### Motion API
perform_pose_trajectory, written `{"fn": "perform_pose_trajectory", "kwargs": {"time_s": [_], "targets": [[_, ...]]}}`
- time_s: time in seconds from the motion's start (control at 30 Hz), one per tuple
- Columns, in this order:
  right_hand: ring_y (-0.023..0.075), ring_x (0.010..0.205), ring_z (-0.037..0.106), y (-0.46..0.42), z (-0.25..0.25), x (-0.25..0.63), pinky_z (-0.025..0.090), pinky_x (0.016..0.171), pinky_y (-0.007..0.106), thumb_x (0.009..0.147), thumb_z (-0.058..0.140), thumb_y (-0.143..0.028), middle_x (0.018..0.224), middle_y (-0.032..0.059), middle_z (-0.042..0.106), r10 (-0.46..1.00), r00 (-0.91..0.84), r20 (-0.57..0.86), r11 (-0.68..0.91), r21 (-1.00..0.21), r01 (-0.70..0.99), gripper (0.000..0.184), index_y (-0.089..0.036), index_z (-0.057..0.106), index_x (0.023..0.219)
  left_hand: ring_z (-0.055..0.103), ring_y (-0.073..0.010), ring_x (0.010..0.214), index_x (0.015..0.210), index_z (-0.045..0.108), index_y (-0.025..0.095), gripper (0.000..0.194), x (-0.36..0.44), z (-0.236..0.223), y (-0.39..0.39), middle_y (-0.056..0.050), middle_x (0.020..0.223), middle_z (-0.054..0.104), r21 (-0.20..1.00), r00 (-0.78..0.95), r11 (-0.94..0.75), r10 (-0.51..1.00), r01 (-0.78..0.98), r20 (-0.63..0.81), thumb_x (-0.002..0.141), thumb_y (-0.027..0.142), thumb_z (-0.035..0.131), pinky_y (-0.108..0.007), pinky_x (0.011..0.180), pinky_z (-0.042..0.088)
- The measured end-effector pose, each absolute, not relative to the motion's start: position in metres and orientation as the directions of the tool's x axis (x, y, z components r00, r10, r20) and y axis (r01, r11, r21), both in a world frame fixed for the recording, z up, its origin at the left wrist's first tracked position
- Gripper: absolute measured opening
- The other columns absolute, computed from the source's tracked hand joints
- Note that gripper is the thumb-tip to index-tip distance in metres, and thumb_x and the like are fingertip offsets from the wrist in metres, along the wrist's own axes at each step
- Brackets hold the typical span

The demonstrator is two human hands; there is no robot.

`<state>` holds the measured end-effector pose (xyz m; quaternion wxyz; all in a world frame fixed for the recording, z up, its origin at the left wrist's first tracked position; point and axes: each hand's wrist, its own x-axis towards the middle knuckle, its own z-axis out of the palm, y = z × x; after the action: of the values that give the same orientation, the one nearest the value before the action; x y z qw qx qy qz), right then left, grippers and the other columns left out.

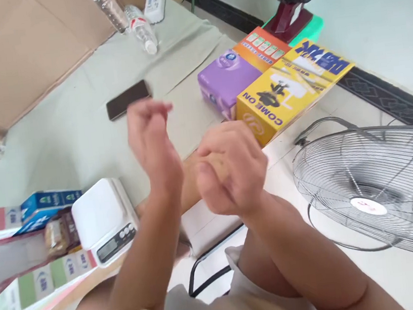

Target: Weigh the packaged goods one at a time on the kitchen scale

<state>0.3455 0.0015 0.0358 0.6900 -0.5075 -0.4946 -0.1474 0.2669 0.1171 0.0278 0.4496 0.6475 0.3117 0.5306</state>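
My left hand (155,143) is raised above the front of the table, its fingers bent over and slightly smeared by motion. Nothing shows in it. Just beyond its fingertips, a dark phone (127,100) lies flat on the table. My right hand (233,167) is held up beside it over the table's edge, curled into a loose fist with the thumb below the fingers. No object shows in this hand either. The two hands are apart. Behind my right hand are a yellow box (291,85), a purple pack (229,75) and an orange box (261,44).
A white scale (104,219) stands at the front left, against a bin of packages (37,278). Two plastic bottles (142,30) and a white device (154,5) are at the back, near cardboard (30,45). A fan (370,191) stands on the right.
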Motion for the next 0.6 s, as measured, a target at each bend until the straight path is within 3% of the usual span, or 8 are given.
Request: {"fn": "perform_pose_trajectory", "kwargs": {"time_s": [0.03, 0.1, 0.2, 0.3, 0.4, 0.47, 0.6], "targets": [[0.0151, 0.069, 0.062, 0.001, 0.037, 0.333, 0.054, 0.067, 0.033, 0.093, 0.050, -0.017, 0.073, -0.0005, 0.063, 0.360, 0.428, 0.829, 0.478, -0.558, 0.679, 0.008, -0.024, 0.052, 0.090, 0.064, -0.0167, 0.086, 0.084, 0.067, 0.027, 0.017, 0.238, 0.030, 0.089, 0.000, 0.087, 0.066, 0.909, 0.189, -0.414, 0.889, -0.051, 0.416, 0.096, 0.039, 0.069, -0.034, 0.078, 0.051], [0.0132, 0.062, 0.054, -0.003, 0.040, 0.308, 0.048, 0.061, 0.031, 0.092, 0.050, -0.015, 0.067, -0.0023, 0.060, 0.443, 0.336, 0.831, 0.566, -0.550, 0.615, 0.012, -0.024, 0.050, 0.084, 0.049, -0.0142, 0.055, 0.066, 0.061, 0.024, 0.034, 0.181, 0.030, 0.040, 0.001, 0.062, 0.055, 0.923, 0.241, -0.385, 0.897, 0.019, 0.369, 0.094, 0.040, 0.071, -0.034, 0.053, 0.038], [0.0120, 0.056, 0.041, -0.014, 0.041, 0.275, 0.039, 0.056, 0.032, 0.091, 0.049, -0.013, 0.061, -0.0037, 0.050, 0.475, 0.157, 0.866, 0.717, -0.484, 0.502, 0.019, -0.024, 0.044, 0.076, 0.023, -0.0108, 0.040, 0.049, 0.038, 0.021, 0.058, 0.102, 0.025, -0.003, 0.004, 0.046, 0.026, 0.888, 0.278, -0.457, 0.859, 0.040, 0.429, 0.099, 0.037, 0.065, -0.034, 0.045, 0.016], [0.0132, 0.052, 0.035, -0.022, 0.033, 0.244, 0.028, 0.052, 0.035, 0.091, 0.050, -0.017, 0.056, -0.0033, 0.039, 0.458, -0.045, 0.888, 0.820, -0.403, 0.406, 0.023, -0.025, 0.041, 0.072, 0.014, -0.0091, 0.039, 0.049, 0.024, 0.020, 0.066, 0.027, 0.024, -0.022, 0.005, 0.045, 0.013, 0.862, 0.196, -0.503, 0.852, 0.056, 0.485, 0.100, 0.035, 0.062, -0.033, 0.045, 0.010], [0.0129, 0.051, 0.034, -0.026, 0.022, 0.201, 0.025, 0.049, 0.033, 0.087, 0.053, -0.012, 0.056, -0.0030, 0.040, 0.438, -0.162, 0.884, 0.877, -0.382, 0.290, 0.019, -0.024, 0.046, 0.073, 0.018, -0.0081, 0.041, 0.050, 0.025, 0.019, 0.067, -0.039, 0.031, -0.042, 0.005, 0.048, 0.014, 0.879, -0.051, -0.459, 0.882, 0.134, 0.468, 0.103, 0.039, 0.063, -0.030, 0.043, 0.015], [0.0120, 0.051, 0.040, -0.031, 0.018, 0.166, 0.029, 0.048, 0.031, 0.085, 0.054, -0.009, 0.058, -0.0029, 0.045, 0.477, -0.261, 0.839, 0.875, -0.425, 0.234, 0.017, -0.023, 0.049, 0.075, 0.019, -0.0074, 0.043, 0.051, 0.026, 0.018, 0.069, -0.074, 0.036, -0.055, 0.005, 0.051, 0.015, 0.907, -0.306, -0.392, 0.854, 0.151, 0.420, 0.100, 0.044, 0.067, -0.028, 0.043, 0.018], [0.0131, 0.055, 0.049, -0.038, 0.036, 0.093, 0.039, 0.051, 0.029, 0.082, 0.057, -0.004, 0.061, -0.0019, 0.054, 0.474, -0.497, 0.727, 0.876, -0.443, 0.188, 0.019, -0.022, 0.053, 0.080, 0.017, -0.0081, 0.049, 0.052, 0.022, 0.019, 0.067, -0.133, 0.033, -0.063, 0.005, 0.055, 0.014, 0.946, -0.747, -0.302, 0.602, 0.113, 0.282, 0.092, 0.037, 0.072, -0.027, 0.047, 0.024]]}}
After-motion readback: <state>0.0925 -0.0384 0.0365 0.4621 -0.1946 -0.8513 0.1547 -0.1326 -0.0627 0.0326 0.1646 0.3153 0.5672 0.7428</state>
